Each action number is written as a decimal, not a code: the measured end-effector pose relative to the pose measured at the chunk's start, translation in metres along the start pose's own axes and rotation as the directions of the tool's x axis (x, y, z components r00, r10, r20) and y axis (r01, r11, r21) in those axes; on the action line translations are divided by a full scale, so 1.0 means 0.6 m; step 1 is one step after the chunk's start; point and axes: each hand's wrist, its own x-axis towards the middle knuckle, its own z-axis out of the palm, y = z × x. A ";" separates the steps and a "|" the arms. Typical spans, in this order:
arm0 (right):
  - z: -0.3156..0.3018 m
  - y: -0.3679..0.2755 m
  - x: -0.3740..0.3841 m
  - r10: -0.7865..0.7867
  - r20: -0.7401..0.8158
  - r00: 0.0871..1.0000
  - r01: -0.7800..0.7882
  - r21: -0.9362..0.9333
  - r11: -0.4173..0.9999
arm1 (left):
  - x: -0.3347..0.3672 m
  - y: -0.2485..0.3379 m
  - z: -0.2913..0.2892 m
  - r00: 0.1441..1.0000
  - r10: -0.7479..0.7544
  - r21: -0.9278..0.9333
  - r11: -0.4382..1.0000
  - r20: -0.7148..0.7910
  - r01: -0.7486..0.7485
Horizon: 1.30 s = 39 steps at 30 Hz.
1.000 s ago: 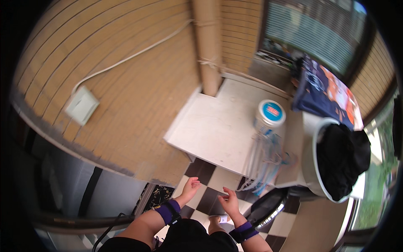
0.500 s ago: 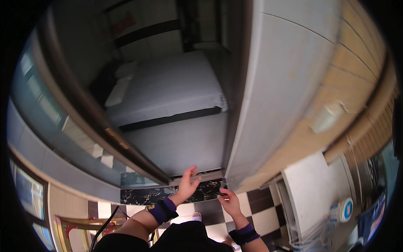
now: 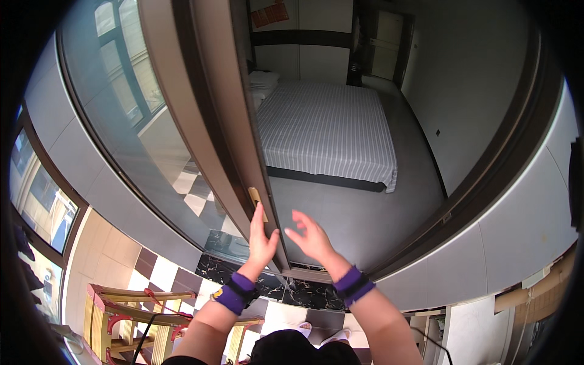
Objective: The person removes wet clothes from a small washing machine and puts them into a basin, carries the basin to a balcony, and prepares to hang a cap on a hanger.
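Observation:
My left hand (image 3: 261, 244) is open, its fingers pointing up beside the brown edge frame (image 3: 228, 115) of a sliding glass door (image 3: 137, 131). Its fingertips are at the gold recessed pull (image 3: 253, 195) set in that frame; whether they press on it, I cannot tell. In the doorway just to the right, my right hand (image 3: 314, 241) hovers with fingers apart and nothing in it. Both wrists wear purple bands. Beneath the hands runs a black marbled sill (image 3: 310, 294) with the door track.
Beyond the doorway a bed (image 3: 328, 131) with a striped grey cover stands on a grey floor. A yellow and red ladder (image 3: 97, 322) lies at the lower left over checkered tiles (image 3: 163, 274). Grey wall panels (image 3: 511, 243) curve along the right, above a white cabinet (image 3: 468, 331).
My view has swung to the right, so the doorway shows more fully. My left hand has come to the door's edge frame by the pull; my right hand has risen into the doorway.

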 end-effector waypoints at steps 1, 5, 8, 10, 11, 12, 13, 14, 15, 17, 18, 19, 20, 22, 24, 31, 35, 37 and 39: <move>0.006 -0.011 0.043 -0.043 -0.053 0.998 0.042 -0.010 0.999 | 0.010 -0.004 0.012 1.000 -0.013 -0.041 0.999 0.017 0.014; 0.046 -0.065 0.181 -0.203 -0.121 0.972 0.193 -0.087 0.977 | 0.029 -0.018 0.011 0.998 -0.057 -0.121 0.991 -0.002 0.057; 0.062 -0.074 0.212 -0.136 -0.094 0.986 0.120 -0.156 0.980 | 0.026 -0.022 0.013 0.988 -0.145 -0.176 0.973 0.046 0.151; 0.070 -0.066 0.219 -0.183 -0.085 0.979 0.152 -0.288 0.946 | 0.019 -0.039 0.015 0.981 -0.195 -0.163 0.967 0.013 0.194; 0.072 -0.061 0.220 -0.193 -0.073 0.979 0.161 -0.317 0.935 | 0.015 -0.053 0.021 0.979 -0.203 -0.180 0.963 0.008 0.201; 0.070 -0.066 0.216 -0.196 -0.059 0.979 0.164 -0.345 0.924 | 0.013 -0.060 0.025 0.976 -0.217 -0.198 0.957 0.008 0.214; 0.064 -0.071 0.217 -0.194 -0.034 0.980 0.172 -0.333 0.927 | 0.012 -0.066 0.030 0.970 -0.242 -0.202 0.950 0.008 0.238; 0.058 -0.075 0.215 -0.179 -0.029 0.983 0.160 -0.326 0.932 | 0.011 -0.072 0.037 0.971 -0.240 -0.204 0.951 -0.004 0.234; 0.053 -0.071 0.215 -0.184 -0.033 0.982 0.164 -0.320 0.933 | 0.012 -0.068 0.043 0.968 -0.251 -0.213 0.946 -0.009 0.243; 0.041 -0.062 0.212 -0.196 -0.044 0.980 0.173 -0.311 0.934 | 0.013 -0.058 0.056 0.964 -0.267 -0.220 0.941 -0.011 0.258; 0.033 -0.058 0.209 -0.193 -0.050 0.980 0.168 -0.310 0.936 | 0.012 -0.050 0.060 0.961 -0.277 -0.215 0.939 -0.010 0.269; 0.026 -0.053 0.205 -0.190 -0.056 0.980 0.163 -0.309 0.937 | 0.011 -0.043 0.065 0.958 -0.286 -0.211 0.937 -0.008 0.278; 0.018 -0.048 0.201 -0.186 -0.063 0.980 0.158 -0.309 0.938 | 0.010 -0.034 0.071 0.961 -0.277 -0.222 0.937 -0.007 0.269; 0.004 -0.040 0.191 -0.196 -0.072 0.978 0.165 -0.311 0.936 | 0.004 -0.018 0.082 0.965 -0.260 -0.242 0.937 -0.010 0.250; -0.009 -0.032 0.180 -0.209 -0.084 0.974 0.177 -0.286 0.942 | -0.003 -0.007 0.092 0.970 -0.242 -0.249 0.939 0.017 0.239; -0.076 -0.002 0.130 -0.180 -0.156 0.971 0.132 -0.279 0.951 | -0.022 0.038 0.140 0.975 -0.186 -0.284 0.935 0.121 0.213; -0.121 0.016 0.096 -0.161 -0.209 0.965 0.105 -0.257 0.961 | -0.034 0.064 0.171 0.969 -0.143 -0.298 0.933 0.202 0.200; -0.142 0.016 0.076 -0.133 -0.242 0.961 0.065 -0.270 0.961 | -0.038 0.085 0.185 0.961 -0.137 -0.324 0.922 0.242 0.213; -0.161 0.013 0.050 -0.085 -0.283 0.955 -0.001 -0.291 0.957 | -0.043 0.098 0.199 0.955 -0.108 -0.335 0.921 0.275 0.201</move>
